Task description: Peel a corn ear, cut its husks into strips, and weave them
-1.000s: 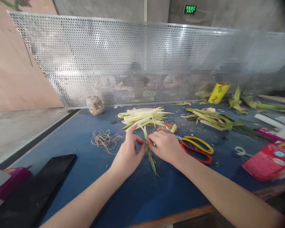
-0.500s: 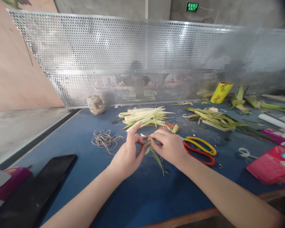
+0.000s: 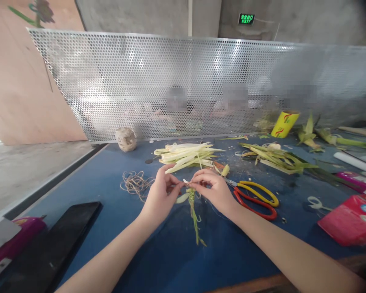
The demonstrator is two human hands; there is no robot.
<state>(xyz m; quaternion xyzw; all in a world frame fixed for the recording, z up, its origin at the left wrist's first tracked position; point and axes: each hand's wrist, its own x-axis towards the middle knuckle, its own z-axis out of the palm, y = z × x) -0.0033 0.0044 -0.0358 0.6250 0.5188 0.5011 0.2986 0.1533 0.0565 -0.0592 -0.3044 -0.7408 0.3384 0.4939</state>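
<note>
Between my two hands hangs a small knotted figure of green corn husk strips (image 3: 192,203), its thin tail drooping toward me. My left hand (image 3: 163,191) pinches its upper end from the left, thumb against forefinger. From the right, my right hand (image 3: 212,189) pinches the same top, where a short white end shows. The fingertips almost meet and hide the exact grip. Just beyond them lies a pile of pale husk strips (image 3: 189,154). Scissors with red and yellow handles (image 3: 259,195) lie beside my right hand, and a loose coil of brown twine (image 3: 136,183) is left of my left hand.
A black phone (image 3: 53,244) lies front left, a red packet (image 3: 350,219) at right. Green husks (image 3: 277,156) and a yellow cylinder (image 3: 285,124) are farther back. A perforated metal screen (image 3: 110,89) borders the table's far side, with blurred people behind. A whitish lump (image 3: 126,139) stands near it.
My hands have shifted slightly, and the husk figure now hangs more freely, its tail pointing straight down. My left forefinger has bent down from its raised position. The view has tilted up a little.
</note>
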